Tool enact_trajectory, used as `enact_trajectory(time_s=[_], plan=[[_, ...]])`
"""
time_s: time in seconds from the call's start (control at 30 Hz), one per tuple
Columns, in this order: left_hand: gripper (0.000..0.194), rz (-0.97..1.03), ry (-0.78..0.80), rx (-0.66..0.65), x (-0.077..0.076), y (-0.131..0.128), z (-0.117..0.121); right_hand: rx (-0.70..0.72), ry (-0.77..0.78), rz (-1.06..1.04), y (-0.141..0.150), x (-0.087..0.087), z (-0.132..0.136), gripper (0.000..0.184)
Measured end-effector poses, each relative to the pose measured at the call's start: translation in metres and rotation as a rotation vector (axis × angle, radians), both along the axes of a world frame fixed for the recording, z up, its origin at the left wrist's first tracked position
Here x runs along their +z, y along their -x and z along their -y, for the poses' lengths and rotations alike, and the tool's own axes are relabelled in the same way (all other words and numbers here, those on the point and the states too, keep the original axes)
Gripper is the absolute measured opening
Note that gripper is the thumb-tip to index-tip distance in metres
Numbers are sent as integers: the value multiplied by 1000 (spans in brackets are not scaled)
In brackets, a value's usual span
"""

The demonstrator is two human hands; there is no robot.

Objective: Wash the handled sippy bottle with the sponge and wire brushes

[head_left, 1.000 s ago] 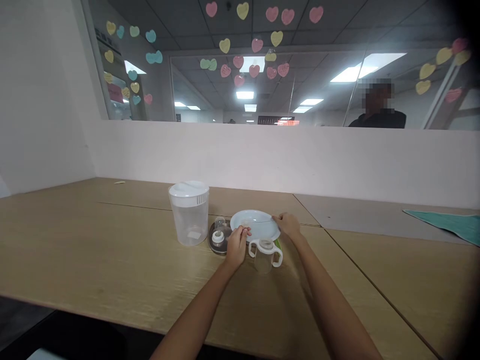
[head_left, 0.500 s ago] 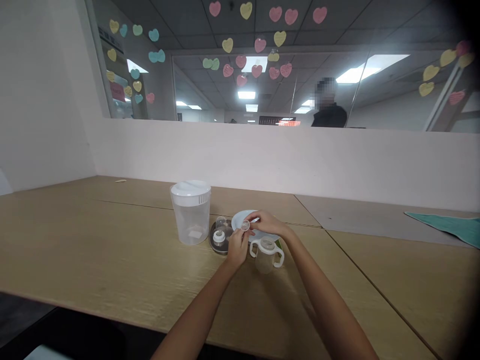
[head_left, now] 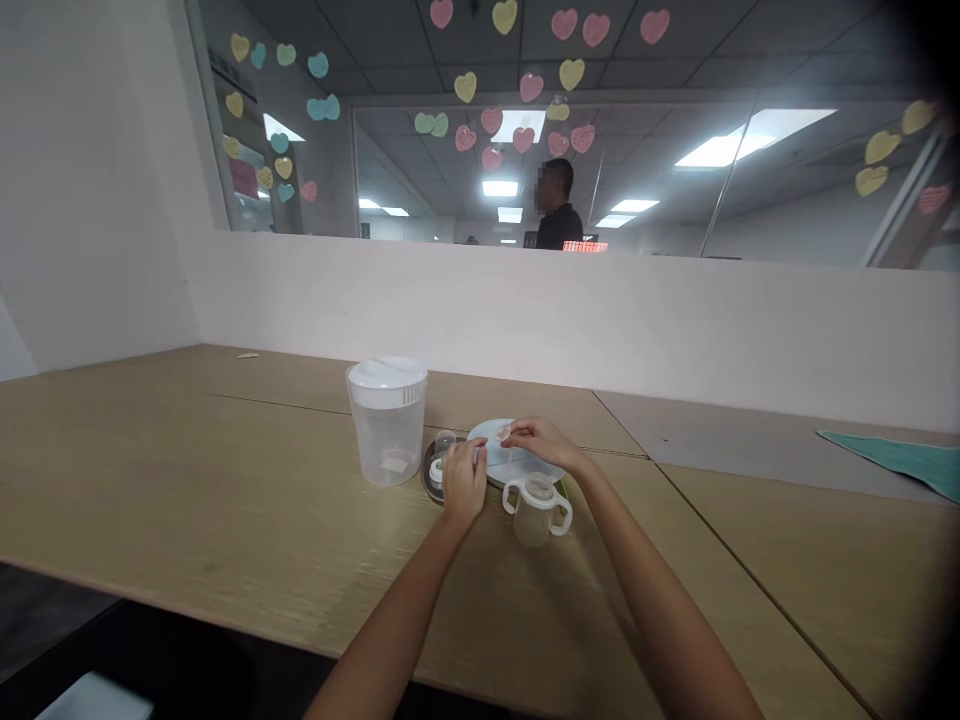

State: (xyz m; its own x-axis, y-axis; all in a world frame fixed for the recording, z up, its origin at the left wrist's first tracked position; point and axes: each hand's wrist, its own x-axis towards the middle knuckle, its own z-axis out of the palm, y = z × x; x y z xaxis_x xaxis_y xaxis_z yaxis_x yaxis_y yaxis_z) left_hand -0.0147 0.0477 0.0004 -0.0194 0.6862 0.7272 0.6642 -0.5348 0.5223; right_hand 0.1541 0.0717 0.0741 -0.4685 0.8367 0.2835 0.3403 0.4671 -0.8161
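My right hand (head_left: 544, 443) hovers over a pale blue plate (head_left: 491, 440) and pinches a small clear round piece (head_left: 502, 433) between its fingertips. My left hand (head_left: 463, 482) is curled over the dark round tray (head_left: 429, 478), which holds a small white ring part (head_left: 436, 468); what its fingers grip is hidden. A clear two-handled baby cup (head_left: 537, 508) stands just in front of the plate, between my wrists. A clear lidded pitcher (head_left: 387, 420) stands left of the tray.
All of this sits on a light wooden table (head_left: 225, 500) against a low white partition (head_left: 600, 320). A teal cloth (head_left: 900, 452) lies at the far right. Behind the glass, a person (head_left: 556, 208) in dark clothes walks past.
My right hand left the plate's rim and took the small clear piece from my left hand. My left hand dropped to the dark tray. The person behind the glass walked leftward.
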Motion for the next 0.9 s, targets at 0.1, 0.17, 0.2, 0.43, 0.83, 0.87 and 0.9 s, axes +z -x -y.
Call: enact_trajectory(time_s=[0.1, 0.17, 0.2, 0.43, 0.83, 0.87, 0.9], plan=[[27, 51, 29, 152, 1, 12, -6, -84, -88, 221, -4, -3, -2, 20], [25, 70, 67, 233, 1, 20, -10, -138, -128, 363, -6, -6, -4, 16], [25, 69, 91, 268, 1, 23, -11, -161, -133, 405, -7, -9, -5, 15], [30, -53, 203, 306, -4, 29, -16, -191, -12, 490, -11, -30, -13, 12], [42, -172, 287, 264, -14, 34, -24, -283, -71, -76, 2, -2, -11, 30], [42, -177, 285, 258, -14, 34, -24, -276, -70, -206, 2, 8, -5, 29], [42, -178, 283, 255, -13, 34, -24, -252, -69, -320, 1, 19, 3, 30]])
